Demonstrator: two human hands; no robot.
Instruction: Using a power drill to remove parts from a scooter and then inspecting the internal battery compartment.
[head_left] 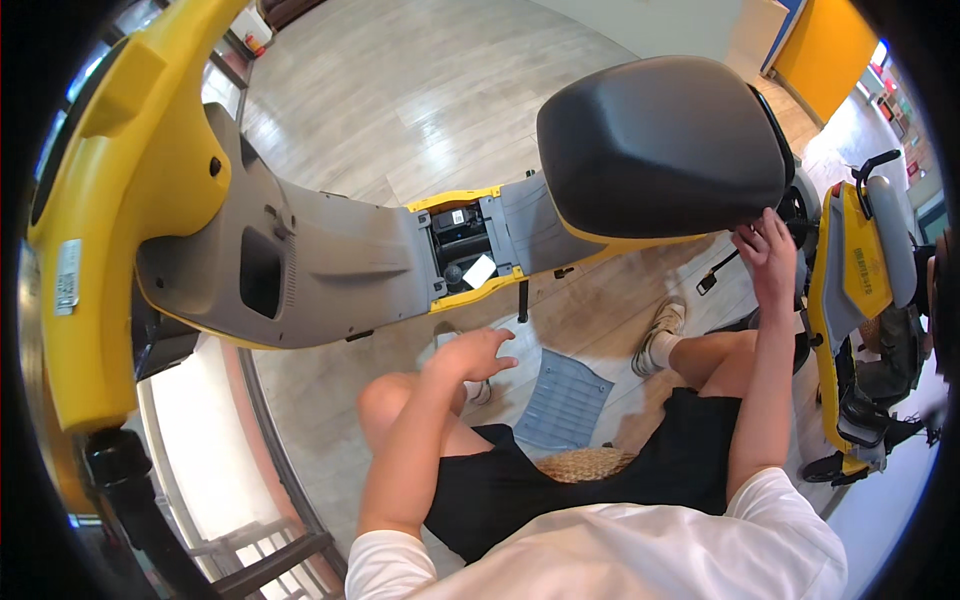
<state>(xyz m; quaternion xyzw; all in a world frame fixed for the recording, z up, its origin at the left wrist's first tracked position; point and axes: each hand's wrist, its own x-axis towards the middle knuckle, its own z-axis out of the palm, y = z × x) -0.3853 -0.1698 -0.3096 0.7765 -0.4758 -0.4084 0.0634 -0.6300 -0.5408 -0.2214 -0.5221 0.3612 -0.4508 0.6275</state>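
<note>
A yellow and grey electric scooter stands side-on in front of me, its black seat [660, 145] at the right. My right hand [768, 250] reaches up to the seat's rear lower edge, its bent fingers closed on that rim. My left hand [478, 355] hovers over my left knee with fingers apart and nothing in them, on the near side of the footboard [350, 255]. An uncovered compartment [462, 245] in the footboard shows black parts and a white rectangular piece [479, 271]. On the floor between my feet lies a grey-blue ribbed panel [565, 398].
A second yellow scooter [858, 270] is close on my right. A pedal [707, 284] sticks out below the seat, and a kickstand-like black bar [523, 300] hangs beneath the footboard. The handlebar grip [118, 457] is at the lower left. Under me is a woven seat [585, 464].
</note>
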